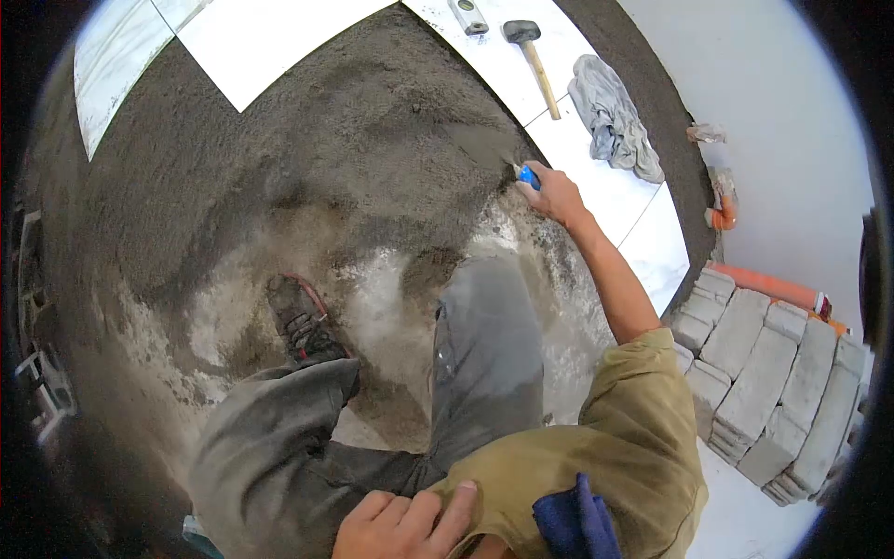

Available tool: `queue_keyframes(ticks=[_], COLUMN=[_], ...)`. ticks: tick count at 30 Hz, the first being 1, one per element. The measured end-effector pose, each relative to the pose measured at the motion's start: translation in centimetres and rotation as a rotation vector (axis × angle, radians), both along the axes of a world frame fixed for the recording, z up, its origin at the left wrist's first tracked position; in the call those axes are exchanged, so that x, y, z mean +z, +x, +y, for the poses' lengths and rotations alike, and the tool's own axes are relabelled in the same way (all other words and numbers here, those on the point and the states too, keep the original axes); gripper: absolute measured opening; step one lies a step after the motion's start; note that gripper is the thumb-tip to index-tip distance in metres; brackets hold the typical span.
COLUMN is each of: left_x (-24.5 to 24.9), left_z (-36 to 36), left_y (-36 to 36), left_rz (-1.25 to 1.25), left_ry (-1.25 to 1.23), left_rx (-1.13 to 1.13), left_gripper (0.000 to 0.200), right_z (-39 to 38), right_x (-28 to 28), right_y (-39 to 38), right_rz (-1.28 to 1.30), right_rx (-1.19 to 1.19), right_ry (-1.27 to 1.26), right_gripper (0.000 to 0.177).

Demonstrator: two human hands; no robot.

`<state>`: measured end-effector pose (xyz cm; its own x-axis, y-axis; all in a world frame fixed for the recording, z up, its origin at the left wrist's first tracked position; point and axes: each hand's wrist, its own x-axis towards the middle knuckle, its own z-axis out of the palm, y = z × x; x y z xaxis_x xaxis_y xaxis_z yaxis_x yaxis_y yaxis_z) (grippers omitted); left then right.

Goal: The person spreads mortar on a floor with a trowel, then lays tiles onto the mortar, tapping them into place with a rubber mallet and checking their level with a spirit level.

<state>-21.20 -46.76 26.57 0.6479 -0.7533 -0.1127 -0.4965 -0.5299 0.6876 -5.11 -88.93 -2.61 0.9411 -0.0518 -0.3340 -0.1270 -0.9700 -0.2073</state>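
Observation:
My right hand is closed around the blue handle of a trowel. Its blade lies on the dark, damp mortar bed, against the edge of the white tiles, and blends in with the mortar. Low in the view, my left hand lies against my tan sleeve, fingers stretched and slightly apart, holding nothing. A rubber mallet with a wooden handle and a crumpled grey rag rest on the tiles near my right hand.
A small level sits beside the mallet. More white tiles border the mortar at the upper left. Stacked grey blocks and an orange pipe stand at the right by the wall. My shoe is on the floor near the mortar.

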Motion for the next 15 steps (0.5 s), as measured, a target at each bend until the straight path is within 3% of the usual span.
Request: queue_keyframes(ticks=[5,11,13,15], left_x=[0.2,0.4,-0.2,-0.3], left_z=[0.5,1.0,1.1,1.3], left_y=[0.5,1.5,1.4,1.5], left_rz=[0.021,0.063,-0.005,-0.016], left_ry=[-0.041,-0.017,-0.067,-0.067], left_rx=[0.026,0.029,0.021,0.029], left_gripper=[0.033,0.035,0.036,0.036], right_z=[-0.9,1.6,3.6,4.8], right_x=[1.7,6.0,6.7,5.5], right_y=[-3.7,-7.4,-7.7,-8.3], right_rz=[0.020,0.329,0.566,0.443], right_rx=[-0.058,-0.230,-0.862,-0.928], right_ry=[-0.006,0.329,1.029,1.095], right_gripper=[0.043,0.038,0.039,0.040])
